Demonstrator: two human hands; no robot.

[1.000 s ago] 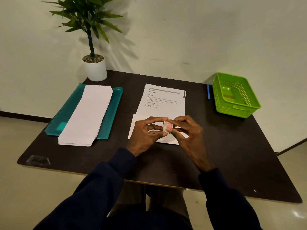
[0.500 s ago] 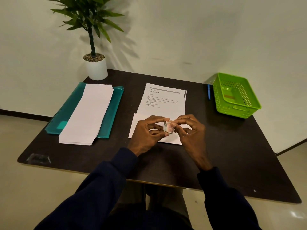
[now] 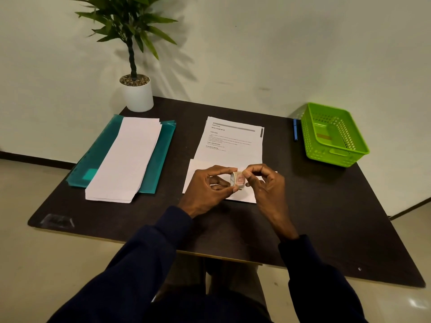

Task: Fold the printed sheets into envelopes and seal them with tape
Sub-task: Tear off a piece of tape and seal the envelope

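left hand [image 3: 207, 185] grips tape [image 3: 237, 179] | right hand [image 3: 265, 183] pinches its edge, fingers bunched tighter than before | no strip freed, likely | envelope [image 3: 194, 174] under hands unsealed

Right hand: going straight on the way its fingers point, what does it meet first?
The tape roll, pinched at the right hand's fingertips; just beyond, the left hand holding the roll. Depth seems matched, from one view.

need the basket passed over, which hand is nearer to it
Right. The right hand is left of the basket and closer to the person; the left hand is farther left, across the tape roll.
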